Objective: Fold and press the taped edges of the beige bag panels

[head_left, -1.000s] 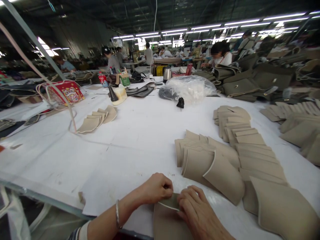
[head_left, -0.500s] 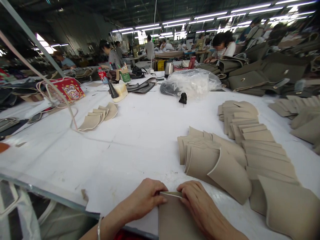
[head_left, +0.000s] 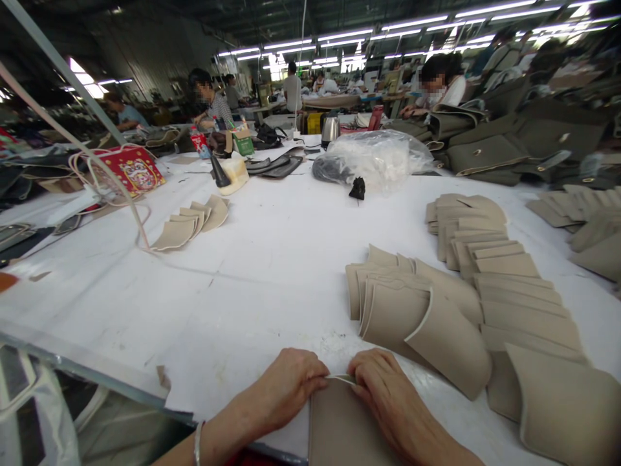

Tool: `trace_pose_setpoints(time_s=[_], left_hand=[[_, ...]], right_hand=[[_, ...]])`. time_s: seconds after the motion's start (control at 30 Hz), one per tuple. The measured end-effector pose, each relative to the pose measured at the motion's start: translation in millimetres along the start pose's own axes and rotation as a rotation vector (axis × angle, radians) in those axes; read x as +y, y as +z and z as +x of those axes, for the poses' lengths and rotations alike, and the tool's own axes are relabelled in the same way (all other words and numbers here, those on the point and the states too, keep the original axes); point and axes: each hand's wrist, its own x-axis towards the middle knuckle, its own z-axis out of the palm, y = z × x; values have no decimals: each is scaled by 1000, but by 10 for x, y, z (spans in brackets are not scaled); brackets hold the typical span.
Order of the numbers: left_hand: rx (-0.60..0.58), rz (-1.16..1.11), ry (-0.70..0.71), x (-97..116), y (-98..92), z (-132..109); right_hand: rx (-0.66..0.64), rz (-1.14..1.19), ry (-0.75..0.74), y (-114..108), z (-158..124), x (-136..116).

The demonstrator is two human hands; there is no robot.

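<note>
A taupe leather-like panel (head_left: 342, 424) lies at the near edge of the white-topped table, its far edge folded over along a pale line. My left hand (head_left: 294, 385) pinches the left end of that fold between thumb and fingers. At the right end, my right hand (head_left: 383, 388) grips the same edge, fingers bent over it. The lower part of the panel runs out of the picture. Just right of my hands lies a fanned pile of similar curved panels (head_left: 446, 343).
More overlapping panels (head_left: 521, 298) run along the right side. A small fanned group (head_left: 191, 223) lies to the left. Farther back are a glue pot with a black cone (head_left: 228, 175), a plastic bag (head_left: 378, 158), a kettle (head_left: 330, 131) and a red box (head_left: 133, 169). Several people work beyond.
My left hand has slid a little rightward along the folded edge, nearer my right hand. My right hand keeps its grip. The view has shifted slightly.
</note>
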Motion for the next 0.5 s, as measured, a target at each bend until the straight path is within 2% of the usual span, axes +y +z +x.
trace_pose_setpoints(time_s=[0.13,0.3,0.5], left_hand=[[-2,-1,-15,27,-13,0],[5,20,-24,64,2,11],[-14,95,-8,114,20,16]], right_hand=[[70,19,-92,-32,-25,-16],[41,-5,-141,-76,-73,-19],[84,-11,-89,-26,-102,35]])
